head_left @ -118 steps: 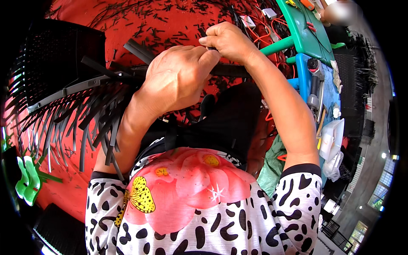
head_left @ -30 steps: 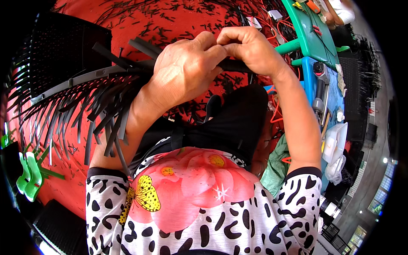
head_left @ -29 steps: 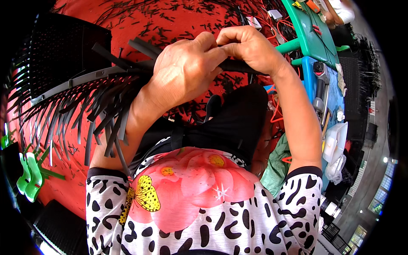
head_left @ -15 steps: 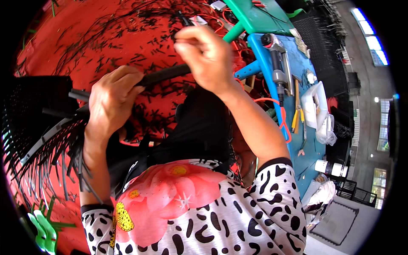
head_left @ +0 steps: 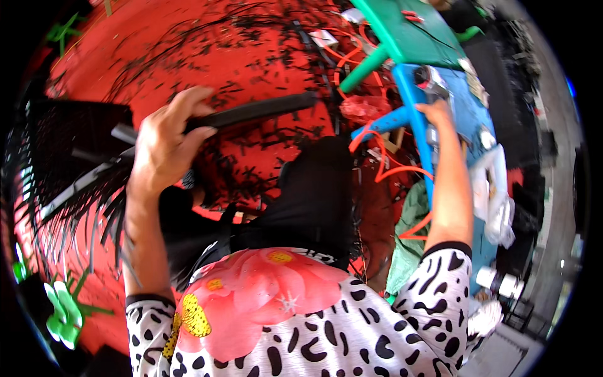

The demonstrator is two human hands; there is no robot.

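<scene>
1. Bar (head_left: 267, 109) juts over the red floor (head_left: 94, 53); left hand (head_left: 168, 135), half-curled, loosely holds it.
2. Right hand (head_left: 438, 114) has left it for the tool (head_left: 431, 80) on the tabletop (head_left: 463, 105); grip too blurred to tell.
3. Bar work seems paused.

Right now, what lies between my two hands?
In the head view: the dark bar, scrap-strewn red floor, crumpled red plastic, orange cord and a blue leg.
</scene>
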